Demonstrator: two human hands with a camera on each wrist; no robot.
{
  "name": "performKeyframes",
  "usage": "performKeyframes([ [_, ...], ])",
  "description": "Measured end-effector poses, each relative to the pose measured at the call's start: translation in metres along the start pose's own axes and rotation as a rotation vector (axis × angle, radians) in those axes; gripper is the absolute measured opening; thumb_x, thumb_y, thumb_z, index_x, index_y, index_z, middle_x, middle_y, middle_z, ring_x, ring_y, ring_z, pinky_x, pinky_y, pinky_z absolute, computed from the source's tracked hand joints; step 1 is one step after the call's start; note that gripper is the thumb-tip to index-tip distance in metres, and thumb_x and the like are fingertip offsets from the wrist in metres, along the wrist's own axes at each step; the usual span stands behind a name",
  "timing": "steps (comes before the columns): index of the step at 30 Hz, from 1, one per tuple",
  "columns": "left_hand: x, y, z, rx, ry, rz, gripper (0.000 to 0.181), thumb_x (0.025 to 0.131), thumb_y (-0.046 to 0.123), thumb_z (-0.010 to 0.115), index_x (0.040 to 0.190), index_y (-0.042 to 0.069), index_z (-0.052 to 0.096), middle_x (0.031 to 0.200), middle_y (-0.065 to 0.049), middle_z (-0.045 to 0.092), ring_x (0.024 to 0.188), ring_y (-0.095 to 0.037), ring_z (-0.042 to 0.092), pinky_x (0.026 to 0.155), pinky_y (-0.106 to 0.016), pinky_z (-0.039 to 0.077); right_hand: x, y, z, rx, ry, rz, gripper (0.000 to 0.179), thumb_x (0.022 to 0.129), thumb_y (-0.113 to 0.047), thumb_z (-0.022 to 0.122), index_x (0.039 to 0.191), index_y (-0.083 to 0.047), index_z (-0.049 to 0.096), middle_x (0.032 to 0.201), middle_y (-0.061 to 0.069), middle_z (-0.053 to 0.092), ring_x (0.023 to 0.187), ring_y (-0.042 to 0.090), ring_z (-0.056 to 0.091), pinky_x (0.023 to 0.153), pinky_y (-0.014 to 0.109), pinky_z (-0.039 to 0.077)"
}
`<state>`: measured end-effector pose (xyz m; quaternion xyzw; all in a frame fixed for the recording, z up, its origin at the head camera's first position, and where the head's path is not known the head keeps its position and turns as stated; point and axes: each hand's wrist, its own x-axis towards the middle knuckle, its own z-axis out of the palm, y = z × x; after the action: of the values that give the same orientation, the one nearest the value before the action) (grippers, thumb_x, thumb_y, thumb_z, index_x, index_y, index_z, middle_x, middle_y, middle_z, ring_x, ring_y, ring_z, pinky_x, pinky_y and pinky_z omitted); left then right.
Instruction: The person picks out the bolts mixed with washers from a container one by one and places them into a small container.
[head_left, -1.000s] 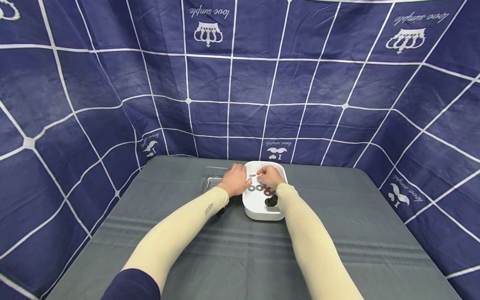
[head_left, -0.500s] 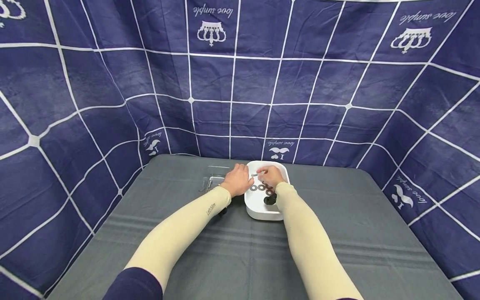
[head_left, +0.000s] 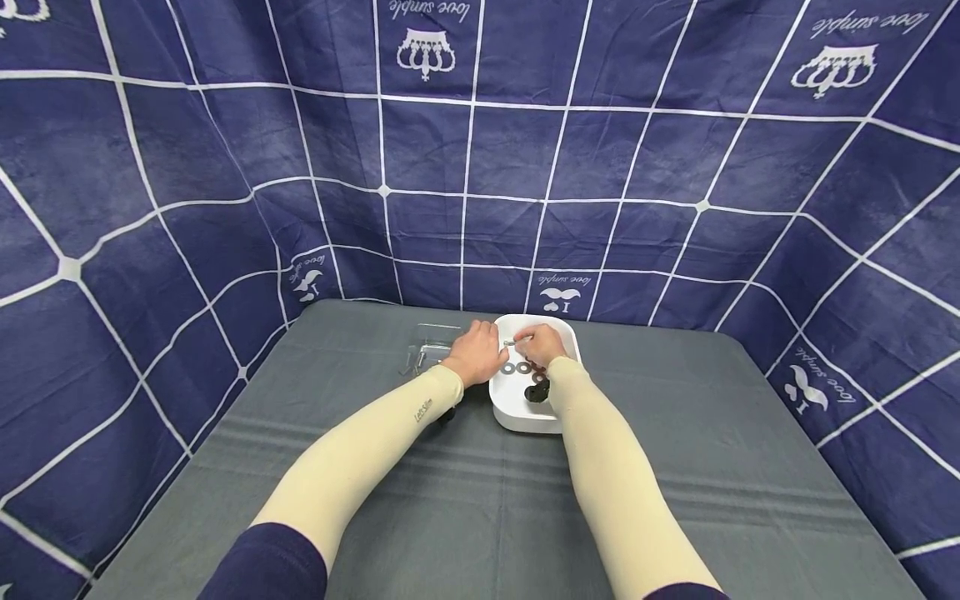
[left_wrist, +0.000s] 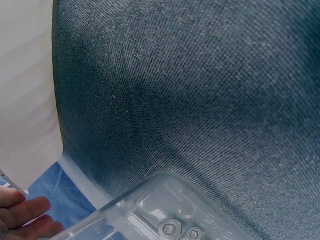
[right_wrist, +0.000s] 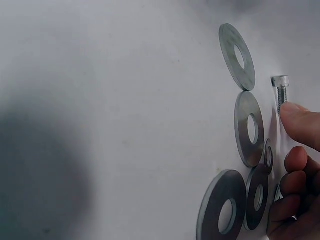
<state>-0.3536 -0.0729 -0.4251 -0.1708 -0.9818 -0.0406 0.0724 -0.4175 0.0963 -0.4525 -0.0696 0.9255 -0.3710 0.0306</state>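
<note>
My left hand [head_left: 477, 354] holds the left rim of a white tray [head_left: 517, 419], its thumb over the rim. In the left wrist view the left fingers [left_wrist: 25, 215] are curled, partly cut off by the frame. My right hand [head_left: 543, 343] is inside the tray and pinches a small socket head screw [right_wrist: 281, 90]; the thumb covers the end of its thread, and the other fingers are bent in. Several flat metal washers [right_wrist: 249, 129] lie on the tray floor beside that hand, and one large washer [right_wrist: 221, 207] is nearest the camera.
A clear plastic box [head_left: 435, 337] stands left of the tray, with screws [left_wrist: 170, 229] inside it. Grey cloth [head_left: 420, 517] covers the table, and a blue curtain with white lines [head_left: 502, 150] rises behind and at both sides.
The right fingertips have closed in on the screw, which lay slightly apart from them a second ago. My left hand stays at the tray rim. The whole view has shifted slightly.
</note>
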Motion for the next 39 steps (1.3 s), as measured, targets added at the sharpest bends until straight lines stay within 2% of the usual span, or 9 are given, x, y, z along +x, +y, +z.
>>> performKeyframes([
  [6, -0.001, 0.001, -0.002, -0.011, -0.001, -0.013, 0.054, 0.104, 0.036, 0.045, 0.134, -0.007, 0.049, 0.127, -0.02, 0.057, 0.124, -0.033, 0.05, 0.101, -0.044, 0.051, -0.001, -0.003, 0.003, -0.084, 0.055, -0.026, 0.013, 0.084, -0.015, 0.076, 0.096, -0.01, 0.079, 0.092, 0.008, 0.073, 0.072, 0.018, 0.057, 0.063, 0.024, 0.043],
  [9, -0.001, 0.002, -0.002, -0.014, -0.01, -0.016, 0.054, 0.104, 0.036, 0.045, 0.136, -0.008, 0.048, 0.129, -0.02, 0.056, 0.125, -0.032, 0.05, 0.101, -0.044, 0.051, -0.002, -0.004, 0.005, -0.102, 0.062, -0.019, 0.01, 0.084, -0.016, 0.077, 0.093, -0.012, 0.079, 0.098, 0.009, 0.074, 0.08, 0.022, 0.06, 0.068, 0.026, 0.044],
  [16, -0.001, 0.0, 0.002, -0.019, 0.012, -0.005, 0.054, 0.104, 0.034, 0.048, 0.136, -0.009, 0.049, 0.129, -0.021, 0.056, 0.125, -0.033, 0.049, 0.104, -0.044, 0.049, -0.005, -0.005, 0.007, -0.13, 0.088, -0.065, 0.007, 0.083, -0.015, 0.075, 0.087, -0.01, 0.078, 0.091, 0.007, 0.074, 0.079, 0.022, 0.061, 0.07, 0.027, 0.045],
  [20, 0.0, 0.0, 0.003, -0.016, 0.027, 0.0, 0.053, 0.103, 0.034, 0.05, 0.134, -0.009, 0.05, 0.127, -0.021, 0.057, 0.124, -0.034, 0.05, 0.104, -0.044, 0.049, -0.007, -0.005, 0.009, -0.132, 0.097, -0.067, 0.007, 0.085, -0.015, 0.074, 0.086, -0.009, 0.077, 0.086, 0.007, 0.073, 0.074, 0.02, 0.06, 0.065, 0.025, 0.044],
  [25, 0.0, 0.001, 0.002, 0.0, 0.024, 0.0, 0.055, 0.103, 0.035, 0.049, 0.135, -0.01, 0.049, 0.128, -0.021, 0.057, 0.125, -0.034, 0.05, 0.105, -0.043, 0.048, -0.002, -0.003, 0.01, -0.115, 0.077, -0.029, 0.006, 0.086, -0.015, 0.074, 0.084, -0.009, 0.076, 0.082, 0.005, 0.07, 0.068, 0.017, 0.057, 0.057, 0.023, 0.041],
  [32, 0.0, 0.0, 0.002, 0.006, 0.008, -0.019, 0.056, 0.103, 0.038, 0.047, 0.135, -0.008, 0.049, 0.127, -0.02, 0.056, 0.125, -0.032, 0.049, 0.101, -0.044, 0.051, -0.004, -0.008, 0.009, -0.124, 0.058, -0.047, 0.01, 0.086, -0.012, 0.071, 0.08, -0.005, 0.075, 0.075, 0.003, 0.067, 0.066, 0.015, 0.055, 0.059, 0.022, 0.041],
  [39, 0.001, -0.001, -0.001, 0.029, 0.003, -0.003, 0.057, 0.103, 0.04, 0.046, 0.135, -0.007, 0.051, 0.126, -0.019, 0.056, 0.124, -0.032, 0.049, 0.1, -0.044, 0.051, -0.006, -0.008, 0.003, -0.104, 0.022, -0.049, 0.012, 0.087, -0.012, 0.067, 0.081, -0.004, 0.074, 0.07, 0.001, 0.062, 0.061, 0.013, 0.053, 0.054, 0.022, 0.04],
])
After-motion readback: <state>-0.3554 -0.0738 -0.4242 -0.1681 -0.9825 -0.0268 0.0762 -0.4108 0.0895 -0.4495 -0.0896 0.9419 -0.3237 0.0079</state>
